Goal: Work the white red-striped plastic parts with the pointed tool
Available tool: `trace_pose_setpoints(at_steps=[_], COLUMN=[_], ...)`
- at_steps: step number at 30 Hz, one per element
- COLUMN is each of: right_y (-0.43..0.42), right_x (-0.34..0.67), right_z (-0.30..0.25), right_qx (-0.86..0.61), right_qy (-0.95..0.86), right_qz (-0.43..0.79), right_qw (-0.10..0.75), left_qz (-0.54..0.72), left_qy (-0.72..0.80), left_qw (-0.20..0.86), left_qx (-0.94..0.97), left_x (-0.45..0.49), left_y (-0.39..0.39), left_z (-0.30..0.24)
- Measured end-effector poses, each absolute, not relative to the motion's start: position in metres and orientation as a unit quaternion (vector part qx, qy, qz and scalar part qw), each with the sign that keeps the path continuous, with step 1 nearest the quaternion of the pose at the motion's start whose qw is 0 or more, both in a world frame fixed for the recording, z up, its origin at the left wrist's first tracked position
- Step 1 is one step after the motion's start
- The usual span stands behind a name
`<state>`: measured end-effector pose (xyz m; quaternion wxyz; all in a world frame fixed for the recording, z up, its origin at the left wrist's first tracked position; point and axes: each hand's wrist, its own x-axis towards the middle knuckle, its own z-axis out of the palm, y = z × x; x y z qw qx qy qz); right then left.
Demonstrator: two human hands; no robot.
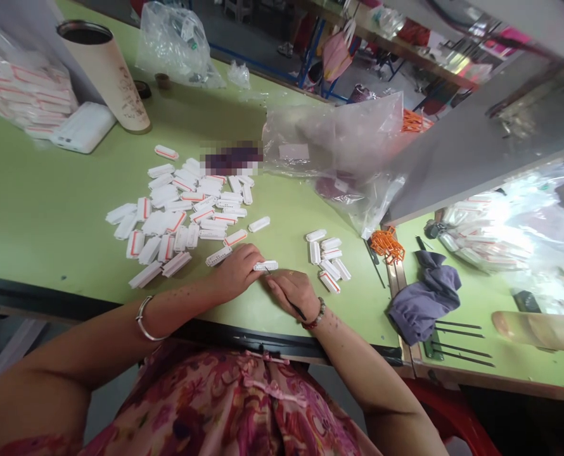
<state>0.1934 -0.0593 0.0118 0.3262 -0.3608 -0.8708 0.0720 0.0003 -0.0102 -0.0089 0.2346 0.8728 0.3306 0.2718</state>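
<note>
Between its fingertips, my left hand point(240, 271) holds a small white plastic piece point(270, 265) with a row of dark marks along its face. My right hand point(294, 292) is closed around a thin dark tool point(299, 312). The tool's slim tip meets the lower side of the piece; its exact kind is too small to tell. Left of my hands spreads a loose pile of similar white plastic pieces point(168, 223), some with an orange strip. A smaller group of white pieces point(329, 284) lies to the right of my right hand.
Orange plastic frames point(387, 246) lie at right near a purple cloth point(427, 294) and thin dark rods point(462, 330). Clear plastic bags point(301, 139) rest behind. A tall cup point(115, 82), a white box point(83, 128) and a bag of pieces point(30, 95) stand at back left.
</note>
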Motion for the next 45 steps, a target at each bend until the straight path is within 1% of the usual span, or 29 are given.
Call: trace_pose_setpoints(at_steps=[8,13,19,22,27,29,31,33,36,40,43,45], right_y=[-0.059,-0.058,-0.056,-0.055,-0.05,-0.047,-0.044,-0.042,-0.04,-0.035,-0.034,-0.036], right_x=[0.192,0.19,0.189,0.198,0.221,0.231,0.24,0.247,0.254,0.258,0.256,0.249], right_z=[0.013,0.014,0.011,0.01,0.014,0.017,0.02,0.023,0.024,0.019,0.017,0.018], right_qx=[-0.344,-0.37,-0.395,-0.4,-0.491,-0.52,-0.546,-0.567,-0.567,-0.526,-0.502,-0.508], right_qy=[-0.876,-0.872,-0.86,-0.844,-0.777,-0.741,-0.697,-0.654,-0.635,-0.696,-0.733,-0.735], right_qz=[0.065,0.074,0.081,0.075,0.076,0.074,0.056,0.035,0.018,0.009,0.014,0.042], right_qw=[0.332,0.312,0.312,0.35,0.388,0.419,0.462,0.5,0.524,0.488,0.458,0.447], left_qz=[0.248,0.243,0.237,0.198,0.088,0.084,0.094,0.105,0.087,0.068,0.036,0.038], left_qy=[0.342,0.344,0.337,0.346,0.427,0.426,0.395,0.367,0.359,0.346,0.371,0.361], left_qw=[0.242,0.246,0.221,0.155,-0.026,-0.056,-0.032,0.027,0.114,0.124,0.103,0.102], left_qx=[0.873,0.873,0.884,0.904,0.9,0.899,0.913,0.924,0.922,0.927,0.922,0.926], left_x=[0.001,0.0,0.001,0.0,0.006,0.024,0.054,0.091,0.137,0.141,0.108,0.081], left_y=[-0.011,-0.01,-0.009,-0.007,0.009,0.017,0.025,0.034,0.048,0.059,0.051,0.04], left_z=[-0.005,-0.003,-0.002,0.008,0.034,0.041,0.043,0.039,0.029,0.023,0.025,0.026])
